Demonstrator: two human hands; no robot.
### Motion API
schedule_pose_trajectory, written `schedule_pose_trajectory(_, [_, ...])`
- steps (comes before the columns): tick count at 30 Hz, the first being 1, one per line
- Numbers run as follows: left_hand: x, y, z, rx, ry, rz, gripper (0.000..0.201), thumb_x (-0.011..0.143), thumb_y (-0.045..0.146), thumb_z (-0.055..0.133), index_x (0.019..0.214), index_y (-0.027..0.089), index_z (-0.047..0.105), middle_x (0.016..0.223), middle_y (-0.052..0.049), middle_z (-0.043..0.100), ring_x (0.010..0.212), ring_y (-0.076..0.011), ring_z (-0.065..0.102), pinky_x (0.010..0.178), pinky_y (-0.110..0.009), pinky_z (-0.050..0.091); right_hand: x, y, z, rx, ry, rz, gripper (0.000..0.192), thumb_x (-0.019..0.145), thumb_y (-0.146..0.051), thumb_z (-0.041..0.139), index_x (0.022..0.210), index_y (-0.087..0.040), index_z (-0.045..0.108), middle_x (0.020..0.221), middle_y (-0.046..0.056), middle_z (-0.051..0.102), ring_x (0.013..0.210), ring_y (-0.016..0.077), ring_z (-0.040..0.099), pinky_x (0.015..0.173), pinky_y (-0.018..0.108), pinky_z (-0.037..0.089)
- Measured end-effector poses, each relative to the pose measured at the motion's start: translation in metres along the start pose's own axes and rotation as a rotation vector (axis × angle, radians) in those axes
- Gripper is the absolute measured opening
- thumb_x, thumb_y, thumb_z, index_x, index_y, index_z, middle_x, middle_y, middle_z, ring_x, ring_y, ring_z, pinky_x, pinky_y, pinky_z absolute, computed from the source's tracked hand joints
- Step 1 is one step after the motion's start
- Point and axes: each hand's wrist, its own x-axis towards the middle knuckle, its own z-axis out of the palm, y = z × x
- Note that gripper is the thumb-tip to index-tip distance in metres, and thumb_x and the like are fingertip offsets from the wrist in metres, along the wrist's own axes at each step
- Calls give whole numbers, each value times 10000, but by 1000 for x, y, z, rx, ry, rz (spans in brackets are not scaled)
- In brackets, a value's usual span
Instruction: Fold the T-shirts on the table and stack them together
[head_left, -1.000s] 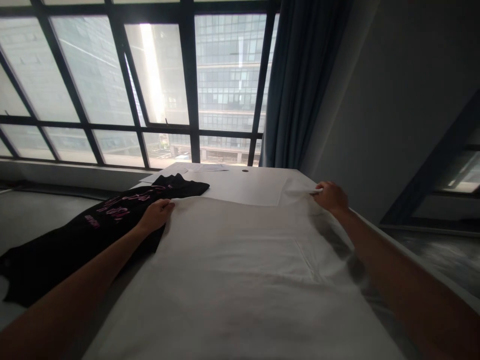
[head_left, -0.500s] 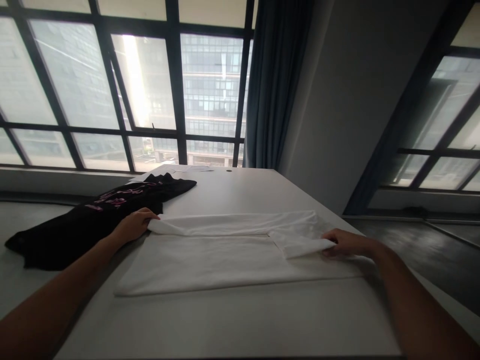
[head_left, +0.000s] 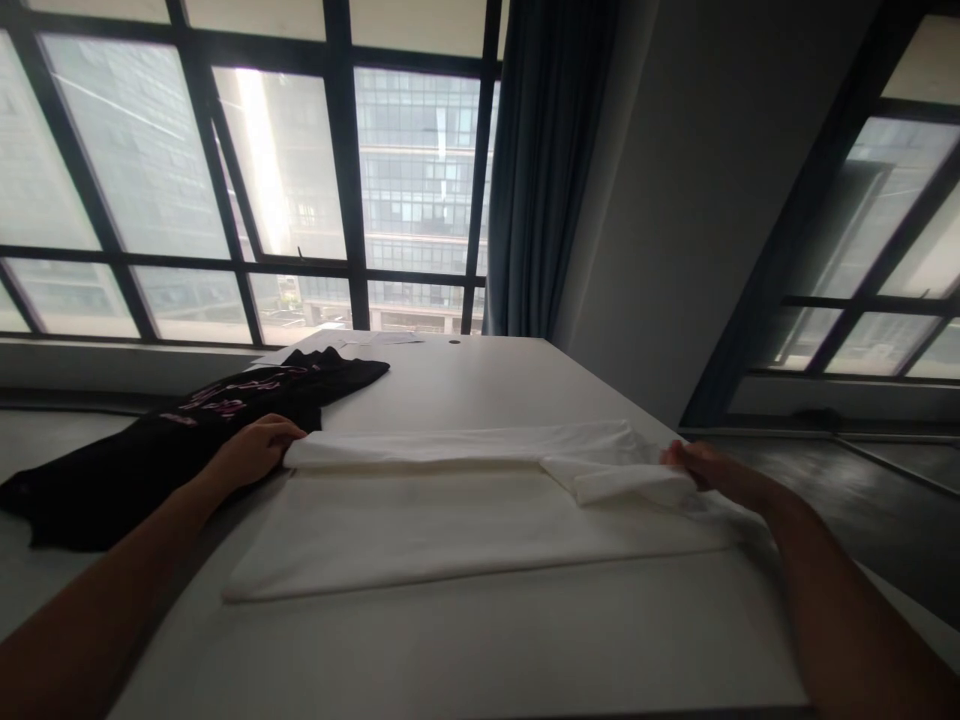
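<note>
White cloth is pinched at both ends: the left hand (head_left: 255,450) grips the folded edge of the white garment (head_left: 465,520), and the right hand (head_left: 701,468) clamps its far corner. It lies flat mid-table (head_left: 465,650). A black shirt (head_left: 172,440) lies just left; bare tabletop lies beyond the fold.

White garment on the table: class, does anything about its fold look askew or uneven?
Yes. On the white garment, the folded-over far edge is uneven: near the right hand a loose flap sticks out below the fold line, while by the left hand the fold lies straight. The black garment lies rumpled alongside.
</note>
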Motion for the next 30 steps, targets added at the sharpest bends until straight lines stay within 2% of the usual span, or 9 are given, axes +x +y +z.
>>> schedule_pose_trajectory(3, [-3,15,0,-21,-9,-14,485,797,567,479,977,221,768,995,-86,728,953,-275,667,885,-353,537,13,4,4,-62,155,44,879,633,-992,254,533,-196,610,612,115,636,633,252,606,657,380,496])
schedule_pose_trajectory(6, [-9,37,5,-43,-128,44,631,786,703,471,1097,228,745,1063,-90,734,993,-284,666,900,-352,528,21,-1,13,-58,292,11,791,680,-907,402,728,-190,732,827,132,729,796,308,666,781,410,519])
schedule_pose_trajectory(9, [-18,53,14,-27,-414,115,771,732,726,578,1344,259,611,1364,-102,620,1223,-319,578,1028,-391,452,22,-12,28,11,146,-106,727,705,-795,535,1088,-215,746,1206,122,694,1065,338,646,922,411,513])
schedule_pose_trajectory(11, [-23,56,20,56,-593,138,901,705,701,654,1478,284,455,1559,-110,403,1408,-356,388,1138,-478,316,21,-19,38,2,-39,-150,759,720,-750,578,1288,-254,660,1411,92,572,1270,340,539,1052,417,445])
schedule_pose_trajectory(14, [-26,51,27,178,-715,174,947,767,692,616,1556,304,263,1640,-110,143,1504,-369,122,1176,-596,108,24,-22,49,-129,-282,-164,890,667,-720,676,1433,-292,530,1575,55,361,1441,335,328,1174,427,297])
schedule_pose_trajectory(17, [-16,40,33,190,-695,213,886,835,689,535,1566,322,195,1643,-100,98,1511,-346,57,1178,-598,55,41,-20,54,-218,-356,-179,980,646,-713,701,1497,-308,432,1626,38,232,1489,324,195,1210,429,208])
schedule_pose_trajectory(22, [26,26,48,211,-644,222,821,853,697,479,1549,307,286,1636,-106,146,1514,-324,98,1189,-560,55,90,-21,63,-254,-351,-174,1009,680,-727,652,1532,-269,367,1645,52,151,1502,301,153,1216,405,181])
schedule_pose_trajectory(27, [64,21,62,273,-536,156,637,972,565,216,1508,271,396,1612,-106,284,1507,-257,185,1191,-517,89,124,-37,86,-309,-178,-140,854,827,-696,500,1518,-205,397,1636,98,194,1497,291,191,1210,421,183])
schedule_pose_trajectory(30, [69,22,64,364,-354,139,579,965,502,280,1443,254,495,1543,-114,430,1464,-261,304,1176,-494,159,124,-40,95,-377,-36,-123,748,885,-675,423,1459,-198,486,1588,123,327,1468,320,269,1183,492,228])
